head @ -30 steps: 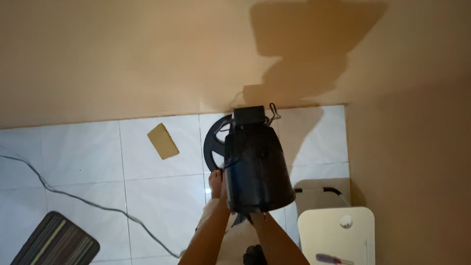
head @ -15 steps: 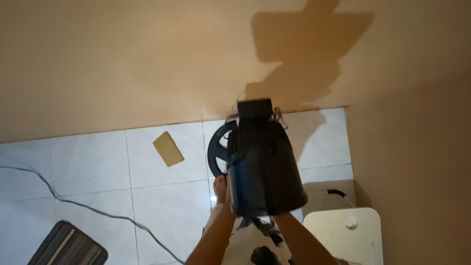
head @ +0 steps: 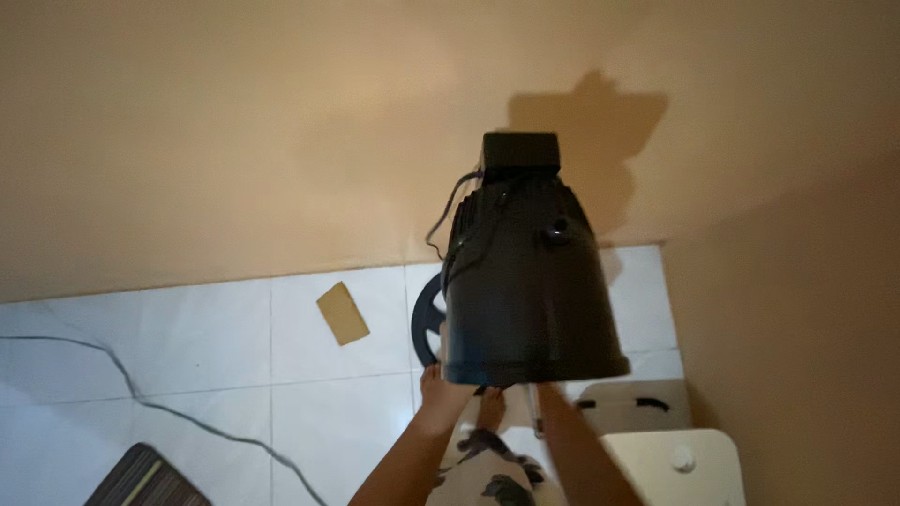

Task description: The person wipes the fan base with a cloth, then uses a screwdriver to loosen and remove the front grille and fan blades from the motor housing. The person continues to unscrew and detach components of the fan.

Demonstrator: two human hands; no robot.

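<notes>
Gripping black housing [head: 525, 290] by its lower rim, left hand [head: 441, 389] closed on edge; right hand hidden, grip cannot tell. Housing held aloft near wall corner. Risk: dangling cord [head: 448, 220] snags, load slips onto foot [head: 490, 408].

The black housing [head: 525, 281] hides the right hand completely and covers the fingers of the left hand [head: 441, 389], so neither grip shows. It also blocks most of the black wheel [head: 427, 323] on the floor. The bottom edge cuts off the striped mat [head: 141, 478], the white stool [head: 675, 467] and both forearms.
</notes>
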